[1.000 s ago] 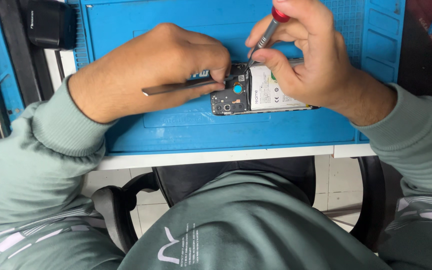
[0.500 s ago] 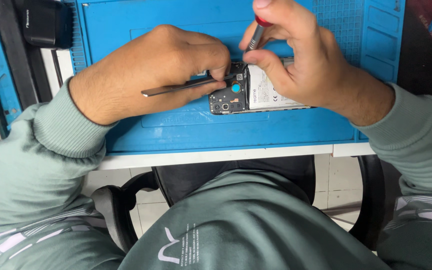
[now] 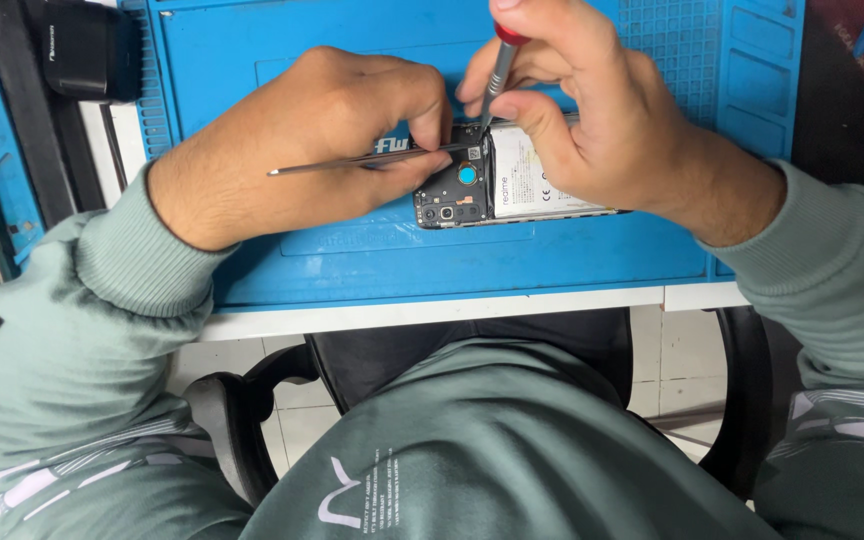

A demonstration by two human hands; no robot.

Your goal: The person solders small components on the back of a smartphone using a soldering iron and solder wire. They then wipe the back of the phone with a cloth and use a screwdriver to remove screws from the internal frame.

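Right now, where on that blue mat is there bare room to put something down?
Bare patches on the blue mat: the strip between the opened phone and the white table edge, and the upper left area between the black box and the left hand. The middle is crowded: the left hand holds tweezers and the right hand a screwdriver over the phone.
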